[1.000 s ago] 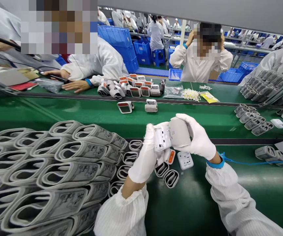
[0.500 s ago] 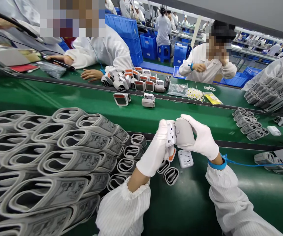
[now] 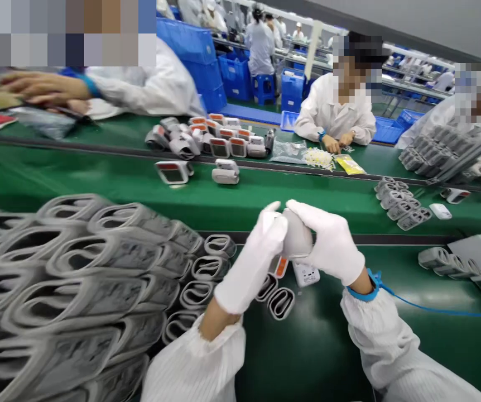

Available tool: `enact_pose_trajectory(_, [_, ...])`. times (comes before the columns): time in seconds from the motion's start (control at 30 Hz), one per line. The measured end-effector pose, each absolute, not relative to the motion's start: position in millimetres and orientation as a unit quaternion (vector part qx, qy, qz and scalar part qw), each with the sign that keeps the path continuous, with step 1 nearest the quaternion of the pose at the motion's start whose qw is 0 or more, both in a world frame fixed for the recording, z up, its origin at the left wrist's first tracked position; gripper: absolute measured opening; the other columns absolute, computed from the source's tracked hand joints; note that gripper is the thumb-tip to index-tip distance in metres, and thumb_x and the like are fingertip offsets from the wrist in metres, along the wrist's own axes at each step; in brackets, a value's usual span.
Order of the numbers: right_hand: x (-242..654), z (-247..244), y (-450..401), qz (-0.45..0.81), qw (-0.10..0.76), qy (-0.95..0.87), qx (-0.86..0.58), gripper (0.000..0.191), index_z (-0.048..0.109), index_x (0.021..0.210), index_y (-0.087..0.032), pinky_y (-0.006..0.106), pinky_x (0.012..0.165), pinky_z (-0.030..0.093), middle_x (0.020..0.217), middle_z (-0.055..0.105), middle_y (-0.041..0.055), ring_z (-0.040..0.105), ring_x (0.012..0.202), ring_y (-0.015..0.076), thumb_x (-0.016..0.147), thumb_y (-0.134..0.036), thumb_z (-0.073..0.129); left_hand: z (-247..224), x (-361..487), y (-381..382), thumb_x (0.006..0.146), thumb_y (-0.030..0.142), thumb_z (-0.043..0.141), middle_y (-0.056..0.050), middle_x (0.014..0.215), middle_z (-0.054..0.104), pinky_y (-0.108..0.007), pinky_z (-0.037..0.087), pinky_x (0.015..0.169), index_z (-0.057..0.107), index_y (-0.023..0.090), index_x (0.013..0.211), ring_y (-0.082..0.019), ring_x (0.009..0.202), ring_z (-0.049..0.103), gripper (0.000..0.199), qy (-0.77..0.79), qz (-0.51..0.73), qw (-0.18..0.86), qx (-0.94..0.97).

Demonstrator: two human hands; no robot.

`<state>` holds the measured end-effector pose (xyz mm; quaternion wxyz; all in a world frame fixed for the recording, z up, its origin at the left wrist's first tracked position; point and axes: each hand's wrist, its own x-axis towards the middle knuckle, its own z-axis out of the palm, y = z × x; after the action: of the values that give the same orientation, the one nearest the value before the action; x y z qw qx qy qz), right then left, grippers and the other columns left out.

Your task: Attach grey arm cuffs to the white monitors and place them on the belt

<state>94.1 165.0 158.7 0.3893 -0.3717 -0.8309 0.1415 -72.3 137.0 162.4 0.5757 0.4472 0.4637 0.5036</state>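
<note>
In the head view my gloved right hand (image 3: 336, 243) is closed around a grey wrist cuff (image 3: 298, 237), rolled into a curve. My gloved left hand (image 3: 255, 259) grips the other side, where the white blood pressure monitor body seen earlier is now mostly hidden behind its fingers. Cuff and body are pressed together between the hands, above the green bench. Just below them lie a monitor with an orange strip (image 3: 281, 267) and a white monitor body (image 3: 306, 274), partly covered by my right hand. Two loose rolled cuffs, one of them the nearer cuff (image 3: 281, 303), lie below my left hand.
Stacked grey cuffs (image 3: 98, 279) fill the left side. A green conveyor belt (image 3: 131, 192) crosses ahead, carrying monitors. Beyond it are a pile of assembled monitors (image 3: 219, 139), small white parts (image 3: 319, 158) and co-workers. A blue wrist cord (image 3: 441, 310) runs right from my right wrist.
My hands have turned the cuff and monitor body, so the body's white face is now covered. The view has shifted right. The co-worker opposite has lowered both hands to the bench.
</note>
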Motion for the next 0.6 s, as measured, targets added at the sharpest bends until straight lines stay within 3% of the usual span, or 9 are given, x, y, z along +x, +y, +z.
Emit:
enact_pose_trajectory(0.07, [94,161,164,0.181,0.399,-0.809,-0.391,0.081,0.061,0.143,-0.014,0.034,0.112,0.051,0.142,0.065,0.0111,0.065,0.129,0.0293,0.069,-0.036,0.084,166,-71,136,0.081,0.044,0.073,-0.009,0.127,0.070,-0.032,0.059,0.091,0.033,0.022,0.157,-0.023,0.111,0.070,0.088,0.498,0.485,0.540,0.474])
enact_pose_trajectory(0.13, [96,163,166,0.229,0.392,-0.781,-0.429,0.087,0.059,0.146,-0.017,0.033,0.104,0.054,0.137,0.069,0.0086,0.069,0.121,0.0289,0.067,-0.041,0.085,168,-68,136,0.076,0.038,0.075,-0.010,0.129,0.070,-0.034,0.058,0.096,0.036,0.022,0.156,-0.027,0.119,0.067,0.091,0.546,0.441,0.498,0.509])
enact_pose_trajectory(0.23, [102,168,168,0.246,0.362,-0.757,-0.486,0.091,0.055,0.149,-0.019,0.033,0.092,0.056,0.120,0.075,0.0062,0.073,0.105,0.0269,0.067,-0.043,0.084,164,-67,137,0.082,0.039,0.067,-0.010,0.124,0.074,-0.033,0.057,0.096,0.058,0.020,0.135,-0.028,0.118,0.069,0.057,0.579,0.404,0.438,0.557])
enact_pose_trajectory(0.3, [107,173,168,0.241,0.342,-0.754,-0.506,0.090,0.055,0.149,-0.018,0.031,0.085,0.055,0.108,0.076,0.0047,0.073,0.096,0.0247,0.067,-0.041,0.084,158,-69,139,0.084,0.040,0.066,-0.010,0.124,0.074,-0.032,0.056,0.098,0.063,0.020,0.124,-0.027,0.116,0.070,0.045,0.589,0.389,0.394,0.589])
enact_pose_trajectory(0.47, [113,185,163,0.264,0.322,-0.767,-0.489,0.075,0.061,0.139,-0.022,0.026,0.075,0.050,0.095,0.073,0.0007,0.068,0.085,0.0193,0.070,-0.042,0.083,144,-75,146,0.082,0.036,0.068,-0.007,0.128,0.073,-0.034,0.051,0.108,0.065,0.024,0.122,-0.027,0.123,0.068,0.042,0.573,0.408,0.289,0.650])
enact_pose_trajectory(0.6, [110,184,162,0.323,0.326,-0.773,-0.438,0.071,0.063,0.138,-0.023,0.023,0.073,0.050,0.092,0.073,-0.0019,0.066,0.081,0.0159,0.073,-0.045,0.084,147,-71,148,0.070,0.028,0.076,-0.007,0.116,0.076,-0.042,0.054,0.104,0.069,0.021,0.118,-0.030,0.109,0.072,0.049,0.627,0.475,0.191,0.587])
